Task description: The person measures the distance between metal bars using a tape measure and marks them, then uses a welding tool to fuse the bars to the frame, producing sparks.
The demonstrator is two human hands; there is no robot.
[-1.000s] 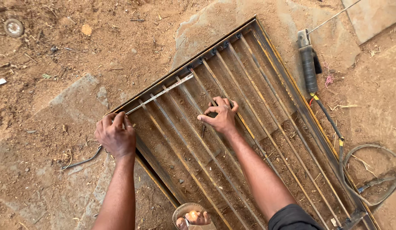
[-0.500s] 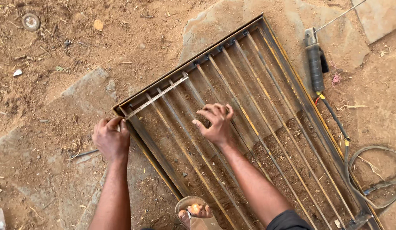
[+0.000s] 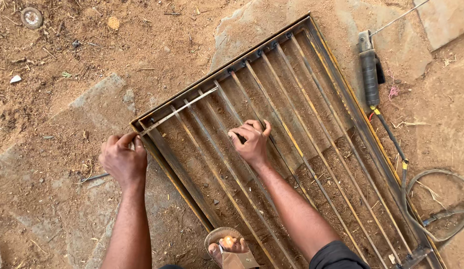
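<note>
Right hand [image 3: 252, 142] slid down grille bars since a second ago, fingers curled over one bar. Left hand [image 3: 123, 158] stayed pinching frame corner. Metal grille [image 3: 311, 124] lay flat on dirt; alignment check seemed underway.

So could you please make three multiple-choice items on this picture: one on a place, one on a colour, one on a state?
1. Where is the left hand?
A. at the near left corner of the metal grille
B. on the cable
C. on the sandal

2. What colour is the handle of the welding tool beside the grille?
A. white
B. black
C. bright green

3. How does the right hand lie?
A. open and flat on the soil
B. raised in the air
C. fingers curled on a bar inside the grille

Answers:
1. A, the fingers pinch the frame at that corner.
2. B, the handle looks dark against the stone slab.
3. C, the knuckles are bent over the bar.
</note>
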